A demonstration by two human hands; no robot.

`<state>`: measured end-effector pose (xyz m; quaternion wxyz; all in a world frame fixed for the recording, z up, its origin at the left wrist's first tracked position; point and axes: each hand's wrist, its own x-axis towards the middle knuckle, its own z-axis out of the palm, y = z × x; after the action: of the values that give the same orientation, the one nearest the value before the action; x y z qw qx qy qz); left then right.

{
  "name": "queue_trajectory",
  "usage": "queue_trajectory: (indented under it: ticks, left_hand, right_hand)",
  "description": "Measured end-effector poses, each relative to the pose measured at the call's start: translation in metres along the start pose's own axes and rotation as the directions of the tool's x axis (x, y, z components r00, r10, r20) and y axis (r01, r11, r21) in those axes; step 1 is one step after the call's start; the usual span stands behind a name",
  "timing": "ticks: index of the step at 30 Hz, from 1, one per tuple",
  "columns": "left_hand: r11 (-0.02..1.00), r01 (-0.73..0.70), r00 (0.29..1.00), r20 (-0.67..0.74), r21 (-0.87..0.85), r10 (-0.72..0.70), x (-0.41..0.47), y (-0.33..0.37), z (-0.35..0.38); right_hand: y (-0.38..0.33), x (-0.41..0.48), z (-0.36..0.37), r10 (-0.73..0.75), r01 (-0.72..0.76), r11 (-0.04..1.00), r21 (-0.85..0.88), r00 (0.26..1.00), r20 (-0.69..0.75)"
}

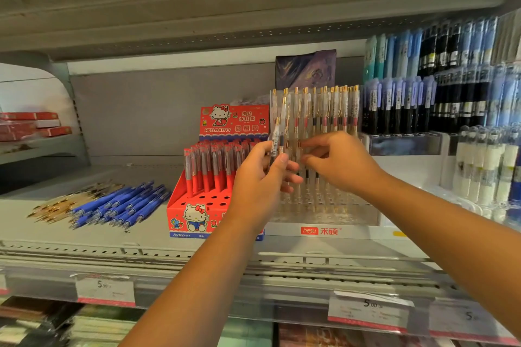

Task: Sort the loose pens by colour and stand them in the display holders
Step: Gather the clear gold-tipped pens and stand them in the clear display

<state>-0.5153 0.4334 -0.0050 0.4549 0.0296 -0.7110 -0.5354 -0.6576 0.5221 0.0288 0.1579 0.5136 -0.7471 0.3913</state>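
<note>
On the shop shelf (33, 229), far to the left, flat red boxes (29, 124) lie stacked on a neighbouring ledge. Next along, a loose heap of clear gold-tipped pens (63, 201) lies flat on the shelf, touching a loose heap of blue pens (121, 203) just beside it. To their right stands a red cartoon-cat holder (194, 217); red pens (211, 167) stand upright in its back rows, while the front holes are bare.

In front of that holder's right edge the left hand (260, 177) is raised, its thumb and fingers gripping a small bunch of clear pens (277, 136) upright. Just beside it the right hand (339, 160) has its fingers curled, forefinger and thumb close together at the pens. I cannot tell whether it pinches one. Behind both hands a clear holder (324, 214) carries a row of clear gold-clipped pens (324, 110) standing upright.

Further right, tiered racks hold dark and blue pens (423, 93), with white-bodied pens (479, 166) at the edge. Price tags (104, 289) hang along the shelf's front rail.
</note>
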Motion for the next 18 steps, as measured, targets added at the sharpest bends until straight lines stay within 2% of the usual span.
queue_trajectory:
  ticks: [2,4,6,8,13,16,18]
  left_hand:
    - [1.0,0.002,1.0,0.004,0.003,-0.002,0.0,0.0,0.0]
    - [1.0,0.023,0.999,0.025,-0.007,-0.023,0.0,0.001,0.001]
    - [0.999,0.048,0.997,0.067,-0.017,-0.047,-0.001,0.001,0.002]
    - [0.998,0.057,0.992,0.118,-0.012,-0.055,-0.003,0.001,0.003]
    - [0.997,0.076,0.975,0.208,0.002,-0.075,-0.005,0.001,0.006]
    - [0.995,0.089,0.976,0.205,-0.044,-0.078,-0.005,0.002,0.006]
    - [0.998,0.059,0.982,0.18,-0.015,-0.055,-0.004,0.002,0.005]
  right_hand:
    - [-0.004,-0.001,-0.006,0.001,0.002,0.999,0.042,0.998,-0.058]
    - [-0.013,-0.002,-0.013,0.035,-0.013,0.974,0.228,0.995,-0.096]
    - [-0.023,-0.002,-0.021,0.094,-0.05,0.884,0.466,0.993,-0.072]
    - [-0.031,-0.004,-0.026,0.117,-0.071,0.81,0.582,0.992,-0.041]
    - [-0.036,-0.013,-0.025,0.135,-0.067,0.756,0.651,0.989,-0.055]
    - [-0.033,-0.014,-0.027,0.171,-0.074,0.698,0.713,0.983,-0.066]
    - [-0.03,-0.013,-0.029,0.189,-0.066,0.691,0.72,0.978,-0.092]
